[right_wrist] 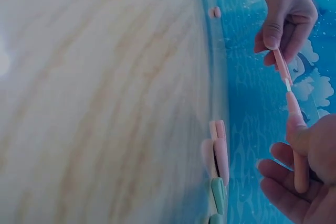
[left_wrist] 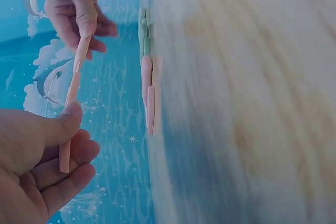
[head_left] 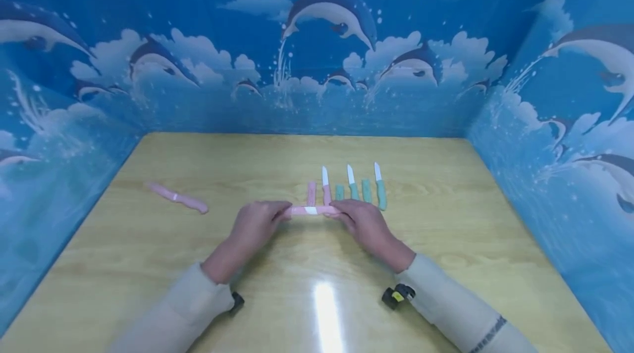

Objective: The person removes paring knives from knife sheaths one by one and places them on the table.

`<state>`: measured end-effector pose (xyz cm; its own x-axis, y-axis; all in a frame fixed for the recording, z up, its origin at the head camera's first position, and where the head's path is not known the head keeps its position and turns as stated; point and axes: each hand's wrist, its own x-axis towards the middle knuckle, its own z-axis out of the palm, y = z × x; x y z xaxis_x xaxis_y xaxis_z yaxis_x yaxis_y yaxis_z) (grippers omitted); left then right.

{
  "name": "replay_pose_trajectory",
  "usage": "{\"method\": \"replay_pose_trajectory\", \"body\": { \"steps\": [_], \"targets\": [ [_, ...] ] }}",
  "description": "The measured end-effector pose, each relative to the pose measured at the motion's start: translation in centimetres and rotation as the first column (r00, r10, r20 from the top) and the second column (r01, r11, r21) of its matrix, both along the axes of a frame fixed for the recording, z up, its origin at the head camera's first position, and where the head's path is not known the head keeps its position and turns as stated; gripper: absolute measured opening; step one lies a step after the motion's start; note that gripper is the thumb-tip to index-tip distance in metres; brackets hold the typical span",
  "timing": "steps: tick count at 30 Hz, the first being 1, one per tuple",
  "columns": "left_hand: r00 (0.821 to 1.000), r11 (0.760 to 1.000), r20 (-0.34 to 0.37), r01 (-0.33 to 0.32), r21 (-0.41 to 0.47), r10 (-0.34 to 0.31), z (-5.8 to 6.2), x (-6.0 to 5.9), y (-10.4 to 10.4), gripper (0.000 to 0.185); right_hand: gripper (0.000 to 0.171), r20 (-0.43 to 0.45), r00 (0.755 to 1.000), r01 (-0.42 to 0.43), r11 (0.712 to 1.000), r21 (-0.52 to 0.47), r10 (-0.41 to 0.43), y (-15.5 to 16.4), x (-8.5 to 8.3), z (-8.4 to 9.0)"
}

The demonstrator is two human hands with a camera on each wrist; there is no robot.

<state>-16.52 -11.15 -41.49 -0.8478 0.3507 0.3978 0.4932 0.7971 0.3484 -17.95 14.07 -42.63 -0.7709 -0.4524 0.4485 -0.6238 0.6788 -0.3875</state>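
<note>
Gripping pink knife and pink sheath, both hands

A staged recording booth rather than a lived-in room: blue dolphin-and-cloud backdrop panels are enclosing a pale wooden table on three sides, filling the frame's top, left and right edges.

The desk is pale wood-grain laminate, glossy enough to mirror a lamp at 6 o'clock. The pink knife looks like smooth matt plastic, its white blade ceramic-like. Sleeves are soft knit cloth.
</note>
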Motion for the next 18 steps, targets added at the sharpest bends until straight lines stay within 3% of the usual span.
{"method": "replay_pose_trajectory", "body": {
  "steps": [18],
  "targets": [
    [1.0, 1.0, -0.026, -0.013, -0.003, 0.013, 0.18, 0.03, -0.06, 0.018, 0.023, 0.003, 1.0, 0.005, 1.0, -0.008, -0.005, 0.62, -0.06, 0.32]
  ]
}}
